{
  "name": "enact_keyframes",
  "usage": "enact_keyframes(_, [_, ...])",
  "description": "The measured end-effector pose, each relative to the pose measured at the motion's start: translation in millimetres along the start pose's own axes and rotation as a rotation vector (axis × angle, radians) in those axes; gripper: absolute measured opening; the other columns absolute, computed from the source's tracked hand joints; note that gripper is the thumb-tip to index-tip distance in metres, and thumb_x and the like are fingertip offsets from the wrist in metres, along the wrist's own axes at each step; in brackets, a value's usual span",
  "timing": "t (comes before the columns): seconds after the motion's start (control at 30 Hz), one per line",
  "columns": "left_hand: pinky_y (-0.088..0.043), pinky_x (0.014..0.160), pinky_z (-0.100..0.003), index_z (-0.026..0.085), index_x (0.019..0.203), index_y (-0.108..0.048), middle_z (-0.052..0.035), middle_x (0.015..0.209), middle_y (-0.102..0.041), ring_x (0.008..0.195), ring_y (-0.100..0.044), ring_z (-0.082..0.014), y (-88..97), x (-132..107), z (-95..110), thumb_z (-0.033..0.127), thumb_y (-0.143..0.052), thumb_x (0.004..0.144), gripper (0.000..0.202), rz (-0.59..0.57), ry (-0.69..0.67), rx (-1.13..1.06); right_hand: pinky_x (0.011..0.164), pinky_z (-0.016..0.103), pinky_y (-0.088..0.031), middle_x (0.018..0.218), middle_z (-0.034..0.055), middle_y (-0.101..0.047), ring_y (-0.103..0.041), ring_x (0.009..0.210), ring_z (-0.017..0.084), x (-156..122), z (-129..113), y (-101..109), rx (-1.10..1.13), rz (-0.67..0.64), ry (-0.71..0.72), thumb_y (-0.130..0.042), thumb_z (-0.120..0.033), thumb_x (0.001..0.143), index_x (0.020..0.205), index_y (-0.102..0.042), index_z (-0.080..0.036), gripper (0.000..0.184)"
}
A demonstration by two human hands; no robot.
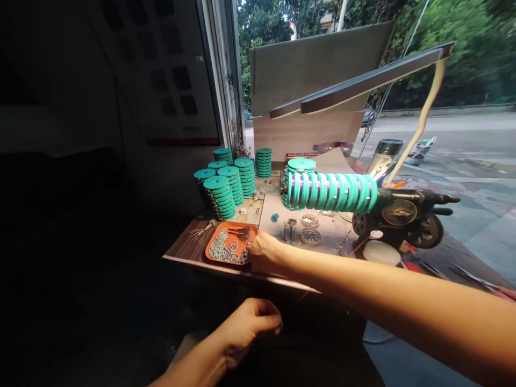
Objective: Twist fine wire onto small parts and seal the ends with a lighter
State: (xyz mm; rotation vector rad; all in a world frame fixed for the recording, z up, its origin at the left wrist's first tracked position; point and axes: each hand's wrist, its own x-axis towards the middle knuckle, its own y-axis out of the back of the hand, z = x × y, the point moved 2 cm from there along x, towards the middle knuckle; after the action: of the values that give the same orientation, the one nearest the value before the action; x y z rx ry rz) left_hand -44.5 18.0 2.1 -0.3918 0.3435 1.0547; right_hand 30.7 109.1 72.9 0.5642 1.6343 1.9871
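My right hand (261, 250) reaches to the right rim of an orange tray (208, 252), its fingers curled down at the edge. Its fingertips are mostly hidden, so what they pinch cannot be made out. Small grey and silver metal pieces (226, 248) lie in piles in the tray, with a bundle of thin dark pins (241, 233) at the back. Lower and nearer to me, below the table edge, my left hand (256, 322) is held in the air with thumb and fingers curled together. Anything between those fingertips is too small to see.
Teal disc stacks (220, 196) stand at the back left. More teal discs (330, 192) sit in a row on the shaft of a dark machine (399, 212) at right. Small dishes of parts (310, 236) lie mid-table. A lamp (374, 75) hangs above; scissors (475, 275) lie right.
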Motion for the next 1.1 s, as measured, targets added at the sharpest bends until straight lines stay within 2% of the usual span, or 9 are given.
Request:
enact_keyframes(0.1, [-0.034, 0.061, -0.024, 0.015, 0.069, -0.064, -0.0021, 0.076, -0.062, 0.064, -0.05, -0.0109, -10.5, -2.7, -14.3, 0.034, -0.067, 0.064, 0.02, -0.089, 0.031, -0.356, 0.059, 0.025, -0.047, 0.068, 0.0027, -0.065, -0.063, 0.064, 0.015, -25.2, -1.1, 27.0, 0.08, 0.11, -0.017, -0.056, -0.012, 0.079, 0.067, -0.062, -0.011, 0.013])
enact_keyframes(0.17, [-0.036, 0.064, -0.023, 0.016, 0.071, -0.066, -0.0017, 0.085, -0.064, 0.073, -0.055, -0.0115, -22.0, -3.1, -21.8, 0.028, -0.07, 0.065, 0.014, -0.21, -0.01, -0.763, 0.054, 0.025, -0.046, 0.07, 0.0045, -0.065, -0.061, 0.063, 0.016, -57.4, -10.9, 41.2, 0.167, 0.242, -0.063, -0.053, -0.012, 0.077, 0.074, -0.061, -0.014, 0.009])
enact_keyframes(0.2, [-0.037, 0.065, -0.023, 0.016, 0.071, -0.067, -0.0012, 0.084, -0.065, 0.076, -0.056, -0.0116, -27.7, -2.9, -24.0, 0.025, -0.071, 0.066, 0.012, -0.275, -0.038, -0.934, 0.053, 0.024, -0.046, 0.066, 0.0041, -0.063, -0.06, 0.059, 0.015, -76.0, -18.3, 43.0, 0.242, 0.329, -0.124, -0.045, -0.013, 0.082, 0.074, -0.059, -0.015, 0.016])
enact_keyframes(0.23, [-0.037, 0.066, -0.022, 0.016, 0.072, -0.067, -0.001, 0.083, -0.066, 0.077, -0.057, -0.0115, -33.0, -2.4, -25.4, 0.023, -0.072, 0.067, 0.01, -0.334, -0.055, -1.066, 0.05, 0.022, -0.046, 0.059, 0.0023, -0.059, -0.057, 0.053, 0.013, -95.9, -25.0, 41.8, 0.546, 0.566, -0.235, -0.043, -0.018, 0.085, 0.069, -0.058, -0.016, 0.022])
enact_keyframes(0.33, [-0.039, 0.072, -0.021, 0.012, 0.083, -0.068, -0.003, 0.085, -0.069, 0.082, -0.06, -0.0117, -45.0, -1.7, -25.0, 0.023, -0.071, 0.07, 0.017, -0.441, -0.028, -1.231, 0.039, 0.018, -0.043, 0.058, -0.0002, -0.059, -0.056, 0.048, 0.012, -138.2, -51.8, 3.8, 1.357, 0.824, -0.525, -0.052, -0.027, 0.084, 0.077, -0.058, -0.02, 0.012])
enact_keyframes(0.43, [-0.039, 0.079, -0.023, 0.012, 0.079, -0.068, -0.0023, 0.089, -0.071, 0.086, -0.061, -0.0141, -50.1, -3.0, -20.8, 0.02, -0.071, 0.071, 0.012, -0.475, -0.04, -1.287, 0.051, 0.02, -0.047, 0.067, 0.002, -0.064, -0.06, 0.058, 0.014, -147.6, -74.5, -35.8, 1.6, 0.899, -0.603, -0.06, -0.027, 0.08, 0.079, -0.065, -0.02, 0.009])
enact_keyframes(0.53, [-0.038, 0.085, -0.026, 0.015, 0.073, -0.069, -0.0009, 0.088, -0.071, 0.085, -0.062, -0.0149, -51.5, -3.8, -19.2, 0.019, -0.069, 0.073, 0.005, -0.494, -0.079, -1.281, 0.062, 0.02, -0.048, 0.072, 0.0022, -0.066, -0.063, 0.065, 0.015, -143.0, -80.1, -50.6, 1.607, 0.971, -0.607, -0.062, -0.027, 0.078, 0.078, -0.067, -0.021, 0.008])
enact_keyframes(0.87, [-0.042, 0.083, -0.025, 0.013, 0.079, -0.069, -0.0015, 0.078, -0.071, 0.079, -0.064, -0.0147, -54.8, -4.6, -15.0, 0.021, -0.072, 0.069, 0.012, -0.491, 0.003, -1.262, 0.059, 0.018, -0.049, 0.07, 0.0003, -0.063, -0.063, 0.064, 0.013, -141.9, -75.2, -48.9, 1.32, 0.97, -0.49, -0.053, -0.019, 0.084, 0.081, -0.06, -0.021, 0.007])
enact_keyframes(1.1, [-0.045, 0.068, -0.022, 0.016, 0.069, -0.065, 0.0, 0.063, -0.064, 0.058, -0.059, -0.0112, -47.5, -1.8, -25.4, 0.021, -0.068, 0.073, 0.007, -0.108, -0.056, -1.035, 0.058, 0.03, -0.051, 0.067, 0.0071, -0.064, -0.059, 0.063, 0.018, -134.5, -82.2, -49.9, 0.506, 1.093, -0.209, -0.052, -0.007, 0.082, 0.09, -0.061, -0.015, 0.014])
